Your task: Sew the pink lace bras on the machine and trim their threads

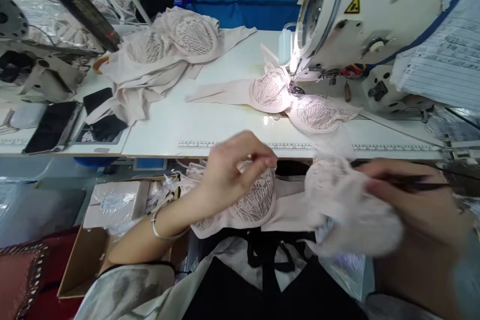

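My left hand [240,165] is closed in a pinch above a pale pink lace bra [257,200] at my lap; what is between the fingertips, if anything, cannot be made out. Blurred by motion, my right hand [412,195] grips another pale bra [348,200] between thumb and fingers. A dark, pointed tool [423,182] lies across that same hand, its kind unclear. On the table, one more lace bra [270,92] rests with its middle under the needle of the lit sewing machine [360,15], its right wing hanging over the front edge.
Several bras [180,40] are heaped at the back left. A phone [54,125] lies near the left machine. A ruler strip [202,144] runs along the table's front edge. Below left stands an open cardboard box [80,265]. Handwritten sheets [446,55] hang at the right.
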Demonstrator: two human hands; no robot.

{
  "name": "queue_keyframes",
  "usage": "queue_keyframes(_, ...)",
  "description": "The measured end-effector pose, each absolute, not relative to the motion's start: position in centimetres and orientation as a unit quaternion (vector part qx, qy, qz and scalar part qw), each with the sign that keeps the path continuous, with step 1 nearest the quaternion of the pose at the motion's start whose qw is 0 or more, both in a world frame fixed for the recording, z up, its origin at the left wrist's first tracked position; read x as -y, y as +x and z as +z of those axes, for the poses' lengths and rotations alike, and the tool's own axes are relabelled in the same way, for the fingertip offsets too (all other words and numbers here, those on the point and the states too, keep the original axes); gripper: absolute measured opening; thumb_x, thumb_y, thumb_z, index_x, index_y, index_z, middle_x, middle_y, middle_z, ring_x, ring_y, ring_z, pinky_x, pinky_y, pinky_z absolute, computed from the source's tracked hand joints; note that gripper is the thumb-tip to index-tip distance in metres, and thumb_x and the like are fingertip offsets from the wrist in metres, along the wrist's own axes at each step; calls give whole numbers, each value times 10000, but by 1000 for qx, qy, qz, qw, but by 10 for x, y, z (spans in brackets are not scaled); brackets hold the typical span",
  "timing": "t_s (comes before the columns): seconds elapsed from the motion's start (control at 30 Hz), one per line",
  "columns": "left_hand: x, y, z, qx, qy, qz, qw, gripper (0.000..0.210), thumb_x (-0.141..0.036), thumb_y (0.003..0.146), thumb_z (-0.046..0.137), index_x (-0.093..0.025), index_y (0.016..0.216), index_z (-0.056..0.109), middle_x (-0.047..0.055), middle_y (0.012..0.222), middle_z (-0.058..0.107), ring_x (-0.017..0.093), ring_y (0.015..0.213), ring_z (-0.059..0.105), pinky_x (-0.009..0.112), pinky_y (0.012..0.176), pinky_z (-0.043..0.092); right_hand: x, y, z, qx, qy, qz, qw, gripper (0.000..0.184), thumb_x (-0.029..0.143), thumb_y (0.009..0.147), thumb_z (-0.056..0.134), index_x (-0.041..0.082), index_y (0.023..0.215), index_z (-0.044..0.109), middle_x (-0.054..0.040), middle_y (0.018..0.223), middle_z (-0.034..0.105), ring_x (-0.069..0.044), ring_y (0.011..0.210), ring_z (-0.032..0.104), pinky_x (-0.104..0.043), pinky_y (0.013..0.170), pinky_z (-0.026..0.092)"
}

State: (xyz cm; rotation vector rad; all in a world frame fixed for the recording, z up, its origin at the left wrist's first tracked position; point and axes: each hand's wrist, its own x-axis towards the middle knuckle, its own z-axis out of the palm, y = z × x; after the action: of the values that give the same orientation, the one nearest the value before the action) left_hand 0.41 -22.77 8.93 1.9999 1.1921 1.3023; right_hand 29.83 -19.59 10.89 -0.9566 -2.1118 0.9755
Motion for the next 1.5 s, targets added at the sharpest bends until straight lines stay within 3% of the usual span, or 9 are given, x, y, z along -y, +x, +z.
queue_keyframes(0.17, 243, 41, 51, -408, 788, 415, 202, 155, -216, 968, 639, -165, 1103, 696, 90, 1006, 745, 199, 950, 687, 342, 841, 596, 208, 245, 72, 807, -383, 324, 313, 168, 209, 903, 682, 195, 736, 670, 30, 623, 648, -89, 509, 523, -224, 503, 409)
queue_keyframes(0.37, 238, 48, 29, -449, 748, 445, 202, 99, -145, 921, 659, -179, 1007, 696, 60, 922, 730, 189, 892, 691, 306, 797, 589, 209, 245, 46, 848, -311, 269, 333, 142, 129, 940, 583, 189, 909, 707, -20, 786, 679, -126, 681, 621, -238, 631, 501)
queue_keyframes(0.57, 234, 41, 39, -486, 657, 458, 350, 90, -160, 829, 753, -186, 784, 680, 27, 779, 694, 168, 737, 653, 275, 671, 524, 194, 266, 46, 887, -341, 132, 282, 269, 26, 868, 522, 189, 830, 733, -118, 1238, 681, -178, 811, 667, -299, 633, 516)
queue_keyframes(0.73, 229, 30, 38, -462, 615, 485, 416, 91, -202, 784, 813, -202, 766, 724, 30, 806, 708, 177, 801, 660, 297, 738, 530, 182, 286, 55, 865, -260, 358, 236, 192, 159, 909, 636, 181, 727, 694, -52, 806, 676, -142, 703, 635, -235, 571, 482)
queue_keyframes(0.8, 228, 23, 34, -485, 579, 507, 416, 98, -206, 779, 816, -209, 759, 721, 18, 790, 692, 163, 770, 639, 293, 728, 519, 178, 297, 58, 841, -275, 391, 255, 232, 258, 928, 670, 185, 709, 692, -54, 773, 662, -148, 717, 635, -241, 590, 497)
queue_keyframes(1.03, 233, 11, 18, -516, 557, 553, 342, 96, -217, 772, 832, -233, 787, 738, 11, 823, 682, 167, 819, 619, 300, 755, 505, 174, 315, 57, 822, -337, 293, 353, 208, 355, 919, 705, 222, 763, 742, -64, 762, 738, -178, 704, 648, -303, 606, 501)
queue_keyframes(1.27, 234, 15, 19, -535, 584, 551, 262, 80, -194, 812, 802, -251, 792, 750, 2, 814, 700, 176, 821, 628, 317, 757, 502, 186, 301, 50, 780, -410, 216, 420, 258, 265, 863, 759, 220, 680, 583, -27, 723, 716, -144, 615, 613, -268, 516, 431)
queue_keyframes(1.43, 233, 17, 16, -526, 580, 567, 254, 88, -175, 800, 815, -250, 812, 769, 8, 834, 714, 184, 838, 639, 328, 780, 512, 186, 300, 47, 771, -460, 188, 399, 97, 226, 864, 760, 239, 942, 705, 5, 776, 704, -107, 568, 544, -250, 502, 402)
queue_keyframes(1.5, 232, 20, 12, -517, 570, 582, 264, 73, -200, 793, 828, -248, 817, 778, 14, 832, 713, 190, 840, 642, 332, 783, 523, 183, 303, 52, 784, -438, 188, 398, 62, 191, 882, 732, 239, 921, 736, -5, 783, 698, -109, 587, 545, -258, 517, 397)
